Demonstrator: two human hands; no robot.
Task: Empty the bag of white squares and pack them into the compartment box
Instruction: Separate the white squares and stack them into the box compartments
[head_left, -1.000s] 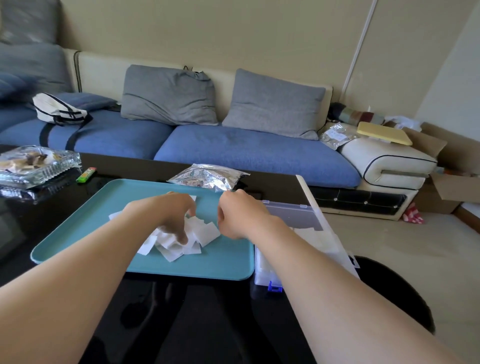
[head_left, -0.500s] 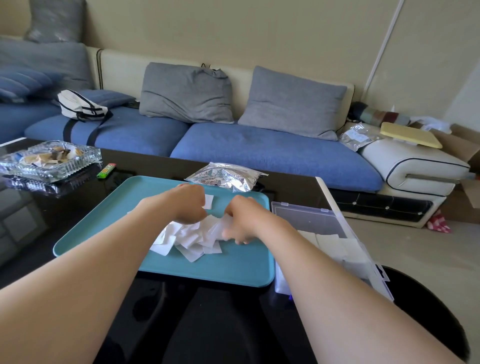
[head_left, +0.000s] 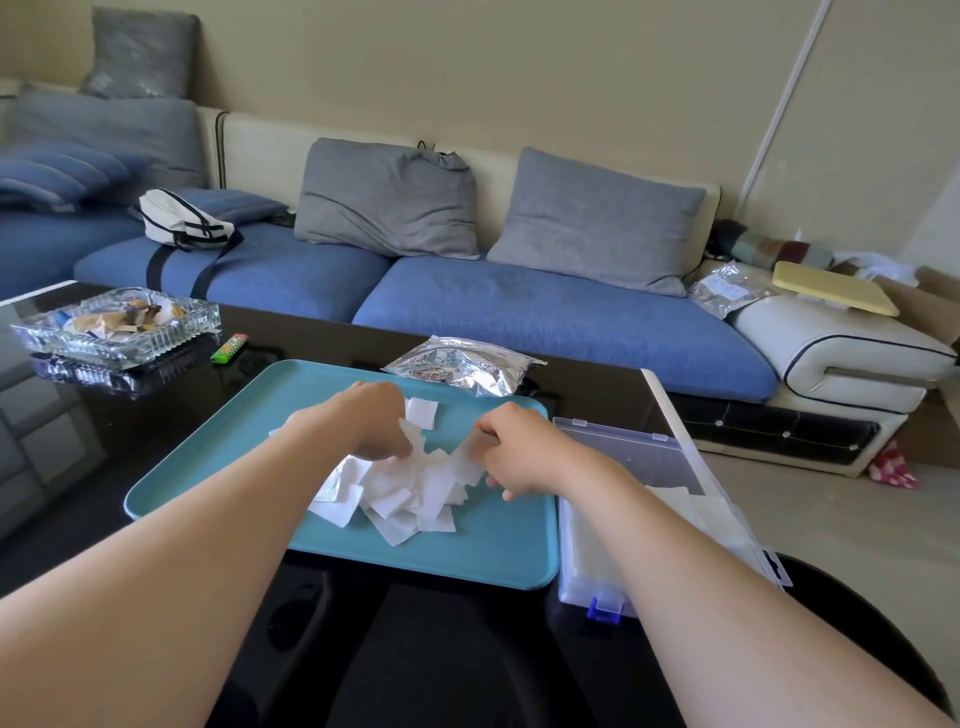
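Note:
A loose pile of white squares (head_left: 410, 491) lies in the middle of a teal tray (head_left: 483, 551) on the black table. My left hand (head_left: 371, 418) rests on the pile's far left, fingers curled onto the squares. My right hand (head_left: 511, 452) is at the pile's right edge, fingertips pinching white squares. One single square (head_left: 422, 413) lies apart beside my left hand. The silver foil bag (head_left: 462, 366) lies flat behind the tray. The clear compartment box (head_left: 618, 457) stands open to the right of the tray, some white sheets inside; my right forearm covers part of it.
A glass ashtray (head_left: 117, 327) and a green lighter (head_left: 228, 348) sit at the table's far left. A blue sofa (head_left: 545, 312) with grey cushions runs behind the table. The table's right edge is just beyond the box.
Both hands have stayed on the pile, shifting slightly and gathering squares. My head has turned left, so the scene has slid to the right in view.

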